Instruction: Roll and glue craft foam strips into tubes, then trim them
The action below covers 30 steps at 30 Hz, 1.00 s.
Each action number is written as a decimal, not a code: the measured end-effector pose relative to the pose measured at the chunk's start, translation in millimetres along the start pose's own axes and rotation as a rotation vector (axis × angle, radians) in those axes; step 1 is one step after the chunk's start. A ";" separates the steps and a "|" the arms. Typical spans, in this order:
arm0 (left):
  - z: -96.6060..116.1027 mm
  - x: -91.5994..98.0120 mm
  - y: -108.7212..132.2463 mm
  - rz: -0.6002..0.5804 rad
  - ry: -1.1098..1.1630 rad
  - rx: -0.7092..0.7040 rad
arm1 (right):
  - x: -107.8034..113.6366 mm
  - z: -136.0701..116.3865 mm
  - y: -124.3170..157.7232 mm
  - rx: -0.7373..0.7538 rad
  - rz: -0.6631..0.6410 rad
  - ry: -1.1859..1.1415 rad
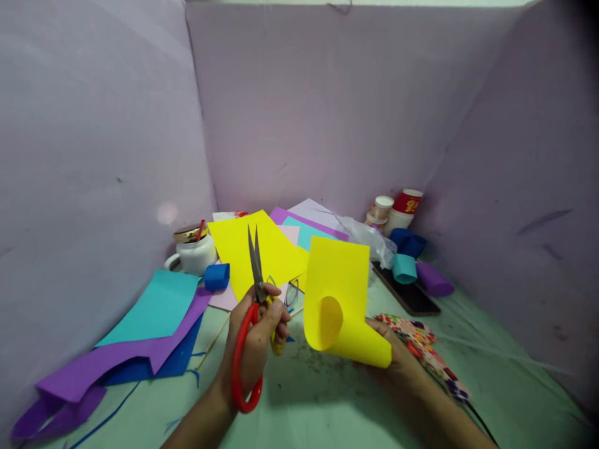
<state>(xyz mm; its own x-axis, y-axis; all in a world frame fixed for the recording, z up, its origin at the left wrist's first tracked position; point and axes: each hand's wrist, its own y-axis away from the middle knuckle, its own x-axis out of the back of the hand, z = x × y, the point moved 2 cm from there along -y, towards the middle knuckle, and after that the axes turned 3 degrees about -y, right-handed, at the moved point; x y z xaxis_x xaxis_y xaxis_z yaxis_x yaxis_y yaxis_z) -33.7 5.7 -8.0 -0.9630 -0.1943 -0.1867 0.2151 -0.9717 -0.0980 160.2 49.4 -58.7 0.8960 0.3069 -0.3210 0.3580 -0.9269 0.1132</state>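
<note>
My left hand (259,337) is closed around a pair of scissors (243,368), whose red handle hangs below. The blades point up, slightly apart. Something yellow (277,344) shows at that hand's fingers; whether it is part of the scissors I cannot tell. My right hand (381,349) grips a yellow sheet of paper (337,271) from below. Its lower end curls into a loose roll, while the upper part stands up flat. Most of the right fingers are hidden behind the paper.
Yellow sheets (257,249) lie ahead. Turquoise (154,305) and purple (126,358) sheets are at left, near a white mug (191,255). At right are a phone (412,296), rolled paper tubes (405,268), stacked cups (400,215) and a floral-patterned item with a cord (425,349). Pale walls enclose the table.
</note>
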 end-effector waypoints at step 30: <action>-30.8 9.6 -27.8 -0.016 0.168 0.390 | -14.5 -13.9 9.8 -0.264 -0.119 -0.366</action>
<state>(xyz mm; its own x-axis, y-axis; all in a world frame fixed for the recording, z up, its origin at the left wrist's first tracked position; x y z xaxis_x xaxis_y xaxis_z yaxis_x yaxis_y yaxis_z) -43.9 35.0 -37.1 -0.9191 -0.1855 -0.3478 0.0919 -0.9589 0.2686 154.4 38.9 -39.9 0.7099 0.2671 -0.6517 0.5498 -0.7885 0.2757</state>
